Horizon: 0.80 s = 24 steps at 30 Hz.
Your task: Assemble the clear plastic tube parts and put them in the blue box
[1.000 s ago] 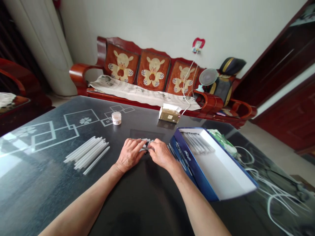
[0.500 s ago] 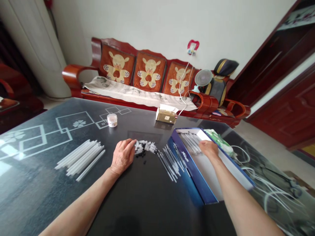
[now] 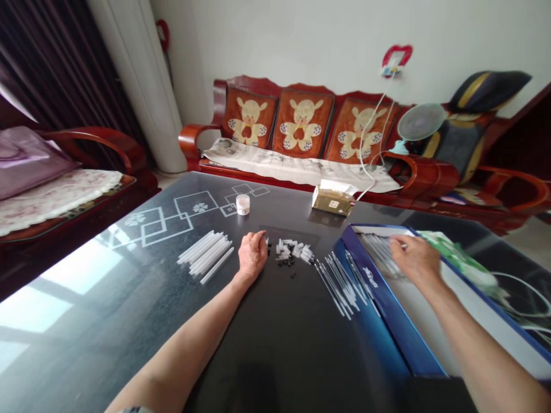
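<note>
My left hand point(image 3: 253, 255) rests on the dark table with its fingers curled in. Beside its fingertips are small white and black bits; whether it grips one is hidden. To its right is a pile of small white caps point(image 3: 297, 250) with black pieces point(image 3: 286, 263) in front. White pen tubes point(image 3: 206, 255) lie in a bunch on its left. My right hand point(image 3: 416, 258) is closed over the blue box point(image 3: 394, 304), next to slim clear-and-grey pens or refills point(image 3: 377, 249) inside. What its fingers hold cannot be seen. More slim refills point(image 3: 340, 284) lie left of the box.
A small round jar point(image 3: 243, 205) and a tissue box point(image 3: 333, 198) stand farther back. Right of the blue box lie a green-and-white packet point(image 3: 458, 258) and white cable point(image 3: 525, 287). A wooden sofa point(image 3: 200, 137) and a small fan point(image 3: 420, 122) are beyond the table.
The view has turned left, so everything sits farther right in the picture. My left hand has drawn away from the cap pile to the left. My right hand stays over the box.
</note>
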Each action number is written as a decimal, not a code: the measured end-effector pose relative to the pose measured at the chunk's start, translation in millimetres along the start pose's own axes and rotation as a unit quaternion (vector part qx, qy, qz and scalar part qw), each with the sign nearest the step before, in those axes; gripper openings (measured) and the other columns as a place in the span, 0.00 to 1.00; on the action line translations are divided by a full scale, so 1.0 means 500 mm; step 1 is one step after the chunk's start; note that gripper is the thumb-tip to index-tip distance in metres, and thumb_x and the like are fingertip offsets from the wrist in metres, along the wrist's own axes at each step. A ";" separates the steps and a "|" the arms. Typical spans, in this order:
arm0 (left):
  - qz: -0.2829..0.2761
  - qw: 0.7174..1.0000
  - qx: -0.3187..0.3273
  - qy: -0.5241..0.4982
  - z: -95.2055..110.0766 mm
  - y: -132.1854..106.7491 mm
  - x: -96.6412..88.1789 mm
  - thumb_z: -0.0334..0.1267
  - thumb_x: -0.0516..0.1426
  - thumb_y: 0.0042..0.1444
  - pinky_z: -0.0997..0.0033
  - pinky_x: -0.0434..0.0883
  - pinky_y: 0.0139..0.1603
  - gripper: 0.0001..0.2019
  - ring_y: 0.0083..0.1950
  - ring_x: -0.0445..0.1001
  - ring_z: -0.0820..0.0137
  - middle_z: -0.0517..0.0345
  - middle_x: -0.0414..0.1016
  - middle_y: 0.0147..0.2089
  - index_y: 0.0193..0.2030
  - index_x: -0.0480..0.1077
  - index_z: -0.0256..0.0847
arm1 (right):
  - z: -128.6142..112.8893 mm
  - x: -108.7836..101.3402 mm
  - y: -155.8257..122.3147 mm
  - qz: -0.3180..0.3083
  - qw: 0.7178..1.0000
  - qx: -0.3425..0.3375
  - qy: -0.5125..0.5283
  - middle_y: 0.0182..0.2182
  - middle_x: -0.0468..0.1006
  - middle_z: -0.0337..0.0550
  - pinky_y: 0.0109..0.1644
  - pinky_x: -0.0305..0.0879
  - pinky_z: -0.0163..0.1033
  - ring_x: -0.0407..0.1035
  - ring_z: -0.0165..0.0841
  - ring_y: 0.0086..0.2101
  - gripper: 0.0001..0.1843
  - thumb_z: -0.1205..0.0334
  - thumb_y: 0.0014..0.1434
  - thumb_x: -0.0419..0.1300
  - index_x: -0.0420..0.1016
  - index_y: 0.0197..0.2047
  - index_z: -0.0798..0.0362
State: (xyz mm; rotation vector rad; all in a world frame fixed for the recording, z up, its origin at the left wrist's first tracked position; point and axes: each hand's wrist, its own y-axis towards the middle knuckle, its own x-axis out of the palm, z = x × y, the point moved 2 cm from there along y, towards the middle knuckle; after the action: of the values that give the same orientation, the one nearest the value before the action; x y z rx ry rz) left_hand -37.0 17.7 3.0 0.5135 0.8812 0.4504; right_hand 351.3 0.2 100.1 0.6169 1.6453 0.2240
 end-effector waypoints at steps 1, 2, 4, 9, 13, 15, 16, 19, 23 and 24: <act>-0.011 1.000 -0.003 0.017 0.004 -0.001 0.000 0.34 0.49 0.62 0.69 0.68 0.44 0.13 0.42 0.71 0.67 0.53 0.74 0.37 0.46 0.73 0.41 | -0.040 -0.006 -0.021 0.028 0.997 -0.048 0.045 0.36 0.79 0.55 0.42 0.63 0.42 0.72 0.39 0.38 0.13 0.63 0.56 0.55 0.80 0.38 0.56; -0.032 0.999 -0.001 0.034 0.009 -0.002 -0.002 0.34 0.49 0.62 0.69 0.68 0.44 0.13 0.43 0.71 0.66 0.53 0.74 0.38 0.47 0.73 0.41 | -0.083 -0.009 -0.049 0.047 0.990 -0.093 0.092 0.38 0.78 0.53 0.44 0.64 0.41 0.72 0.39 0.39 0.13 0.64 0.56 0.54 0.79 0.39 0.55; -0.080 0.994 0.004 0.068 0.021 -0.002 -0.016 0.34 0.50 0.62 0.69 0.68 0.43 0.13 0.43 0.71 0.65 0.53 0.74 0.39 0.48 0.73 0.42 | -0.166 -0.003 -0.121 0.026 0.970 -0.165 0.176 0.38 0.78 0.48 0.44 0.66 0.40 0.72 0.36 0.37 0.13 0.62 0.59 0.53 0.78 0.42 0.53; -0.186 0.964 0.040 0.184 0.024 0.014 -0.124 0.37 0.48 0.63 0.68 0.70 0.39 0.13 0.43 0.72 0.61 0.47 0.73 0.39 0.40 0.74 0.39 | -0.282 0.052 -0.301 -0.074 0.937 -0.226 0.258 0.39 0.77 0.48 0.43 0.68 0.38 0.73 0.35 0.37 0.14 0.63 0.63 0.49 0.75 0.44 0.52; -0.297 0.909 -0.013 0.292 -0.017 0.024 -0.223 0.37 0.50 0.60 0.65 0.71 0.39 0.13 0.42 0.75 0.59 0.43 0.75 0.39 0.37 0.75 0.37 | -0.288 0.079 -0.353 -0.075 0.936 -0.216 0.267 0.38 0.76 0.48 0.44 0.67 0.38 0.72 0.35 0.38 0.14 0.65 0.63 0.48 0.75 0.44 0.52; -0.316 0.897 -0.028 0.307 -0.032 0.020 -0.250 0.36 0.51 0.59 0.63 0.71 0.38 0.12 0.40 0.76 0.58 0.43 0.76 0.36 0.34 0.75 0.38 | -0.287 0.079 -0.355 -0.068 0.939 -0.212 0.260 0.38 0.76 0.48 0.44 0.67 0.38 0.72 0.35 0.38 0.14 0.66 0.63 0.48 0.75 0.43 0.53; -0.320 0.895 -0.034 0.310 -0.037 0.017 -0.258 0.36 0.51 0.59 0.61 0.72 0.38 0.12 0.39 0.77 0.57 0.43 0.76 0.35 0.34 0.76 0.38 | -0.287 0.078 -0.354 -0.068 0.940 -0.213 0.257 0.38 0.76 0.47 0.44 0.66 0.37 0.72 0.35 0.38 0.14 0.66 0.63 0.48 0.75 0.43 0.53; -0.332 0.887 -0.046 0.316 -0.043 0.004 -0.261 0.36 0.53 0.58 0.59 0.72 0.39 0.11 0.39 0.78 0.55 0.42 0.77 0.35 0.33 0.76 0.38 | -0.291 0.073 -0.351 -0.071 0.942 -0.213 0.250 0.37 0.76 0.47 0.43 0.66 0.36 0.72 0.35 0.38 0.14 0.67 0.63 0.48 0.74 0.42 0.52; -0.343 0.881 -0.050 0.322 -0.047 -0.006 -0.256 0.36 0.53 0.58 0.58 0.72 0.39 0.11 0.41 0.78 0.54 0.41 0.78 0.38 0.34 0.77 0.37 | -0.293 0.072 -0.353 -0.075 0.944 -0.207 0.244 0.37 0.75 0.46 0.43 0.65 0.36 0.71 0.35 0.38 0.14 0.67 0.63 0.48 0.74 0.41 0.52; -0.342 0.880 -0.048 0.326 -0.049 -0.008 -0.255 0.36 0.52 0.58 0.59 0.72 0.39 0.11 0.41 0.78 0.54 0.41 0.78 0.38 0.35 0.77 0.38 | -0.293 0.072 -0.354 -0.077 0.945 -0.206 0.243 0.37 0.75 0.46 0.43 0.65 0.36 0.71 0.35 0.38 0.14 0.67 0.63 0.48 0.74 0.41 0.52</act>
State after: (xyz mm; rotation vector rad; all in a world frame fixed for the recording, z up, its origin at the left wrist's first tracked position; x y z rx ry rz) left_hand -127.7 -51.9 65.1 -0.0879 1.6025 -0.0063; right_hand 161.7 -99.7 10.1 0.1103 2.0291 0.6271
